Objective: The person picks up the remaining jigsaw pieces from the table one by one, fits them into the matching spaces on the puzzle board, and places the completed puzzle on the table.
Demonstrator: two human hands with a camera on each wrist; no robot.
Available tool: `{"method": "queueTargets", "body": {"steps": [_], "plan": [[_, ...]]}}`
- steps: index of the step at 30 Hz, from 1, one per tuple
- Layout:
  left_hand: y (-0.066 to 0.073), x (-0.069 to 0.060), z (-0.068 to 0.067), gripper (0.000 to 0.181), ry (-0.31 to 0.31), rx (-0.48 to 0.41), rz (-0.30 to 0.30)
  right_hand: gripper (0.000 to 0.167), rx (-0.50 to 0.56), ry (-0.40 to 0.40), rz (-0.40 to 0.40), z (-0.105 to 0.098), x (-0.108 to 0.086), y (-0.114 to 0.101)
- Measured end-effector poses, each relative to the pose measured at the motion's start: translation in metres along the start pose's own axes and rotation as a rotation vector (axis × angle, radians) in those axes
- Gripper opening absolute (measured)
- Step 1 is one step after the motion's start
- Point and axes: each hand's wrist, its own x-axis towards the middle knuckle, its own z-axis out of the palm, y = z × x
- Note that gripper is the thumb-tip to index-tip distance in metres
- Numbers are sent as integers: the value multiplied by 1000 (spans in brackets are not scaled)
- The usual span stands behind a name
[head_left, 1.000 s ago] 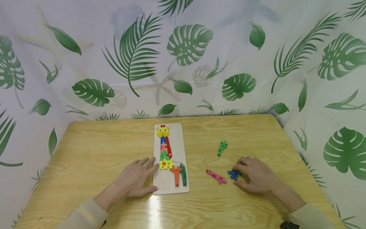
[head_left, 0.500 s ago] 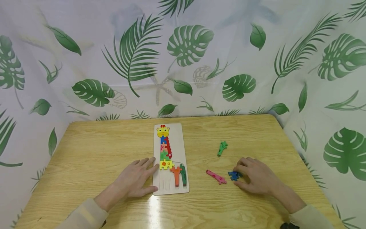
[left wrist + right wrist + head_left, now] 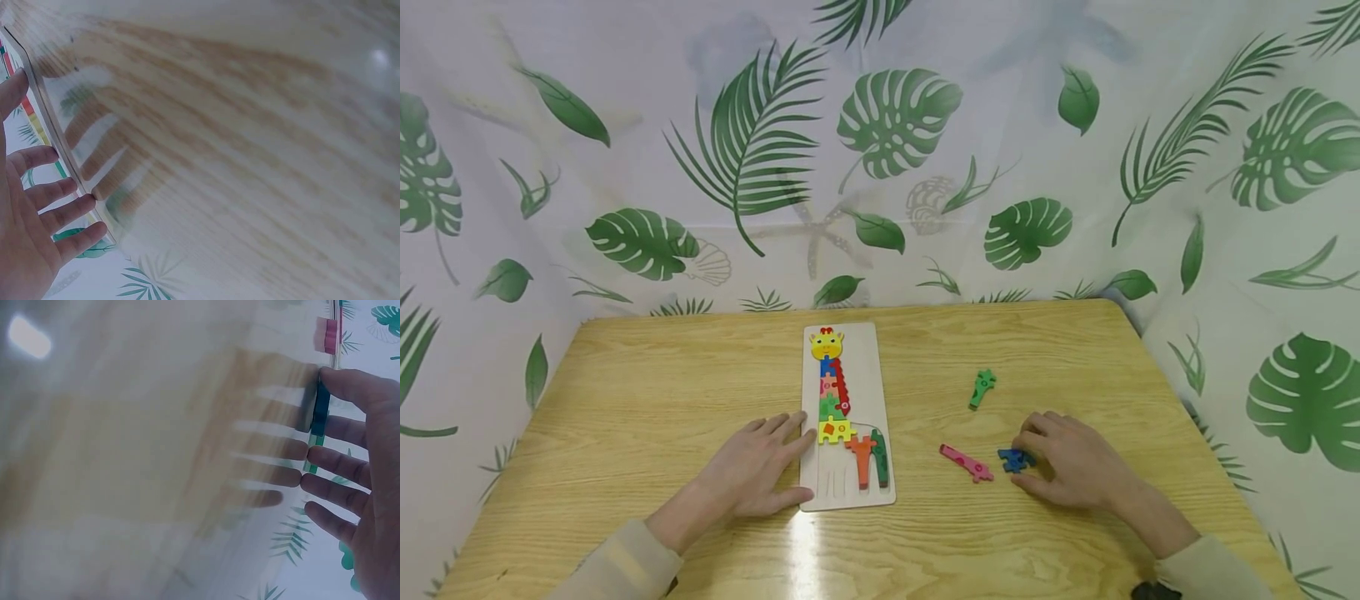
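- Head view: blue puzzle piece on table, pinched between right hand's thumb and fingers.
- Pink piece: just left of that grip, lying flat.
- Green piece: farther off, ahead and left of it.
- Giraffe board: well left, past the pink piece.
- Left hand: fingers spread apart, tips touching board's left edge.
- Leafy cloth: beyond both hands, behind table.

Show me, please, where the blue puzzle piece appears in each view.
Head: the blue puzzle piece is right of centre, below the middle, at the right hand.
Left wrist: not in it.
Right wrist: the blue puzzle piece is upper right, seen edge-on.
Shared landmark: the leaf-print backdrop, visible in all three.
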Motion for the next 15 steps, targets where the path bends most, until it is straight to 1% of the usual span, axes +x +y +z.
{"method": "queueTargets", "body": {"steps": [6, 15], "plan": [[0, 1, 1, 82, 0, -2, 1, 29, -20, 5, -14, 0, 4, -3], [-2, 1, 4, 82, 13, 15, 8, 30, -36, 56, -33, 0, 11, -8]]}}
